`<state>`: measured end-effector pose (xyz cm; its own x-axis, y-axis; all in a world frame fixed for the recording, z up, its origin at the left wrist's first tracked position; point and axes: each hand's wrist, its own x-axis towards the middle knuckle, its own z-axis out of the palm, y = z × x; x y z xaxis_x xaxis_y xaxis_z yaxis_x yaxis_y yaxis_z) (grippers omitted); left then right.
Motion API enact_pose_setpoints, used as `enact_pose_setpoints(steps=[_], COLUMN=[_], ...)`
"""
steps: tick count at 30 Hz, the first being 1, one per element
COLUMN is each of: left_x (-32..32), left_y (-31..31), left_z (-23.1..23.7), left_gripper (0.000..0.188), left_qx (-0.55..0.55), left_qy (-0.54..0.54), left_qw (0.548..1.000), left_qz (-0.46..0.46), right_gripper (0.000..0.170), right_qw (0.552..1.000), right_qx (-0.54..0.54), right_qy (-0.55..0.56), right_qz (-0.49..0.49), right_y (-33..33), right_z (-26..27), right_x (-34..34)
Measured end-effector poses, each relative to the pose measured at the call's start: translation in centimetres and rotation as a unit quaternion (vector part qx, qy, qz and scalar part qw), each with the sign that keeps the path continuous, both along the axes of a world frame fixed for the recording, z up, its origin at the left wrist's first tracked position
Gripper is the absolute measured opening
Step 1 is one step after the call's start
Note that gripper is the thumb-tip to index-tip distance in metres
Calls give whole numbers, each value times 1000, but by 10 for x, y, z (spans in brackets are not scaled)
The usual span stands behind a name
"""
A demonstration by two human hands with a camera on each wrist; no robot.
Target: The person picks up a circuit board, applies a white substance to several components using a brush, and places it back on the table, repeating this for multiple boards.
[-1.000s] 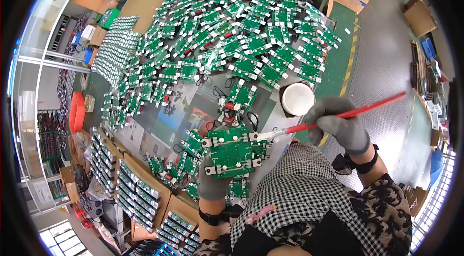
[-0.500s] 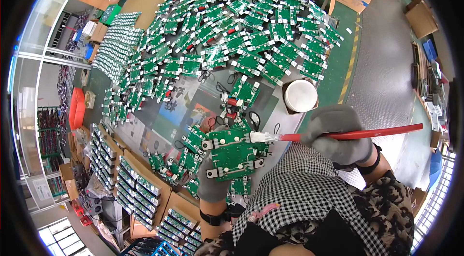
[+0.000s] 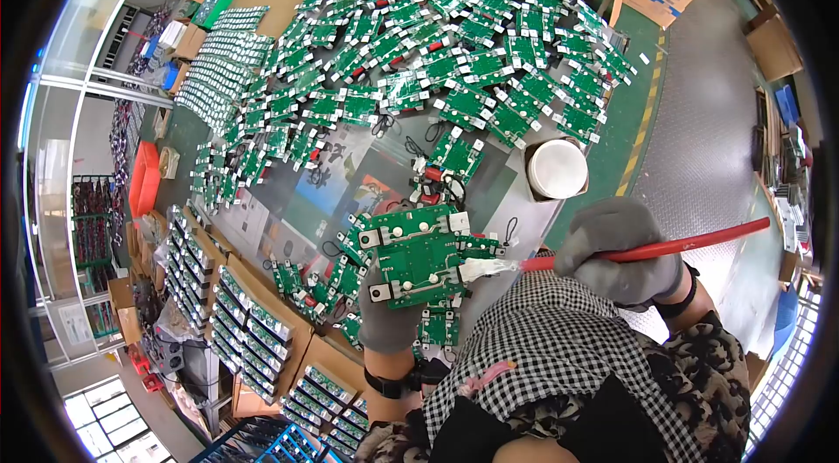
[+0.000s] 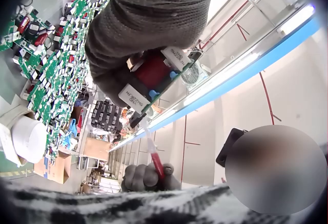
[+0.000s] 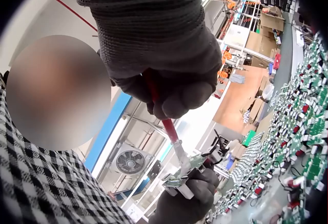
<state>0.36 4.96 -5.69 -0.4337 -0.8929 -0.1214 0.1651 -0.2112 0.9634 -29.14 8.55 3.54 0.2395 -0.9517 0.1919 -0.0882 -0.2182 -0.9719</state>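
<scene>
1. Board (image 3: pixel 415 258) is held above the tabletop (image 3: pixel 494 183), at its near edge, and its green face looks upward.
2. The left hand (image 3: pixel 389 321) carries this board from below, and its fingers are bent round the side.
3. The right hand (image 3: pixel 620 253) holds the red brush (image 3: pixel 699 242); its fingers are bent tightly around the handle.
4. The white tip of the brush is at the near right corner of the board.
5. A white tub (image 3: pixel 558 169) stands by the right edge of the tabletop.
6. Many other boards (image 3: pixel 465 105) lie toward the far edge.
</scene>
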Motion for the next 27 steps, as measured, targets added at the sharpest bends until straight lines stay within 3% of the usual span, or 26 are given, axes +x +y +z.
enact_pose_setpoints(steps=[3,5,7,9,10,13,14,19,21,22,23,24,25,27], left_x=[0,-4,-5,-16,-23,-26,-23,-27,-25,-30,-32,-37,-39,-38], left_y=[0,2,2,4,0,4,-2,-5,-13,-4,-4,-6,-8,-8], left_z=[0,-4,-2,-4,9,2,2,14,12,8,12,24,30,27], left_gripper=[41,38,41,39,41,47,51,46,54,53,53,47,41,42], left_qx=[-8,35,41,98,87,62,-134,-143,-280,-174,-172,32,233,198], left_qy=[-56,20,8,73,45,7,-141,-105,-177,-46,-46,104,247,190], left_qw=[998,997,998,991,995,998,980,984,941,983,984,994,940,961], left_qz=[20,68,49,45,-4,33,-41,-2,-71,-23,-23,-2,18,10], right_gripper=[15,16,15,15,16,18,18,16,15,15,15,15,15,16], right_qw=[999,997,995,997,996,992,992,994,993,994,994,994,993,991], right_qx=[-22,-70,-91,-81,-90,-119,-119,-96,-106,-102,-98,-96,-109,-121], right_qy=[35,45,46,-6,-9,9,-24,27,41,24,8,9,13,16], right_qz=[9,5,5,17,23,33,44,48,45,43,41,41,48,54], right_y=[0,-1,-3,-7,-10,-18,-21,-20,-21,-21,-21,-22,-25,-27], right_z=[-1,4,6,10,12,12,9,0,3,6,8,8,9,6], right_x=[-4,-2,7,18,23,32,36,31,30,30,31,33,37,39])
